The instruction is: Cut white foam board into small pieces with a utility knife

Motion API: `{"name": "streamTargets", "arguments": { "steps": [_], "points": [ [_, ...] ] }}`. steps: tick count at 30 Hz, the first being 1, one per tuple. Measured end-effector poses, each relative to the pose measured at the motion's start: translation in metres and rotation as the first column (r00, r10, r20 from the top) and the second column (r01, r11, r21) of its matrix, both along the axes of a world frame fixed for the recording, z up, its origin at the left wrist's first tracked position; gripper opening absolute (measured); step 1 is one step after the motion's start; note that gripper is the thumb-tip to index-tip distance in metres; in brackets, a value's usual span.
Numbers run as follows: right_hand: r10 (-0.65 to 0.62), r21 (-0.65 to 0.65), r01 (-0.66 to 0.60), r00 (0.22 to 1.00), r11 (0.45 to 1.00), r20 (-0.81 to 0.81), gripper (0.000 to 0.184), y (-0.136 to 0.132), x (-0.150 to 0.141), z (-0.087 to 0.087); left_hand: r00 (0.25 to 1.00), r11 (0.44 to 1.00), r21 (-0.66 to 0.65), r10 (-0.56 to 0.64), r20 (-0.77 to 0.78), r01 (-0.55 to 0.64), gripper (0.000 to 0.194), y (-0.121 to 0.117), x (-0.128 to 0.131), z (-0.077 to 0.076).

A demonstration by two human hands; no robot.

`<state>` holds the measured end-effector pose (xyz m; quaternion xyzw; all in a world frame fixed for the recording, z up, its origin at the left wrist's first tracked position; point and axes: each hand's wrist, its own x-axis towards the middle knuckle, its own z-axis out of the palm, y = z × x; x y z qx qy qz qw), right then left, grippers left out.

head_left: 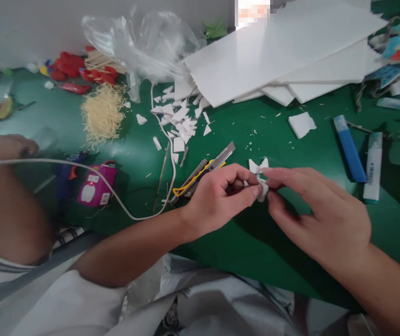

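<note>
The left hand (214, 200) pinches a small white piece (263, 191) between thumb and fingers, above the green tabletop (249, 116). The right hand (329, 214) meets it from the other side, thumb and forefinger slightly parted; I cannot tell whether they grip. A yellow-edged cutter (211, 167) lies just beyond the left hand.

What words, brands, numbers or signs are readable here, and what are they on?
No words or numbers are readable.
Purple box: a white apple-shaped sign, without readable lettering.
White stick: dark print along its side, too small and blurred to read.
Blue stick: pale patch at one end, nothing legible.
Clothing: dark printed design, no readable words.
</note>
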<state>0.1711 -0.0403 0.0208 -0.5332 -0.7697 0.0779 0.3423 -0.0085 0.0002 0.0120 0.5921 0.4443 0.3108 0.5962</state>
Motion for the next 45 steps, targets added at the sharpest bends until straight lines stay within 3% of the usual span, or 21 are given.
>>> {"name": "streamTargets", "arguments": {
  "steps": [8, 13, 24, 29, 36, 45],
  "points": [
    [0.003, 0.055, -0.006, 0.999, 0.998, 0.052, 0.036, 0.0006, -0.0019, 0.0012, 0.999, 0.999, 0.023, 0.029, -0.029, -0.028, 0.012, 0.0019, -0.0007, 0.0006],
    [0.026, 0.125, -0.044, 0.989, 0.991, 0.145, 0.042, -0.0008, -0.0024, 0.0013, 1.000, 0.993, 0.115, 0.010, -0.019, -0.008, 0.010, 0.0030, -0.0012, 0.0009],
    [0.097, 0.120, -0.115, 0.985, 0.986, 0.145, 0.050, -0.0002, 0.0008, 0.0006, 0.995, 0.976, 0.219, 0.005, -0.095, 0.016, 0.010, 0.0018, -0.0020, -0.0024],
    [0.103, 0.148, -0.123, 0.986, 0.981, 0.134, 0.052, 0.0033, 0.0003, 0.0007, 0.998, 0.991, 0.133, -0.029, -0.050, 0.036, 0.008, 0.0011, 0.0001, 0.0015],
    [0.068, 0.078, -0.073, 0.996, 0.994, 0.066, 0.049, 0.0038, -0.0027, -0.0004, 0.998, 0.997, -0.048, -0.058, -0.026, 0.057, 0.016, 0.0000, 0.0023, 0.0015],
    [0.024, -0.145, -0.061, 0.969, 0.987, -0.245, 0.047, 0.0031, -0.0025, -0.0057, 0.996, 0.998, 0.031, -0.059, -0.062, 0.061, 0.006, -0.0003, 0.0026, 0.0027]
  ]
}}
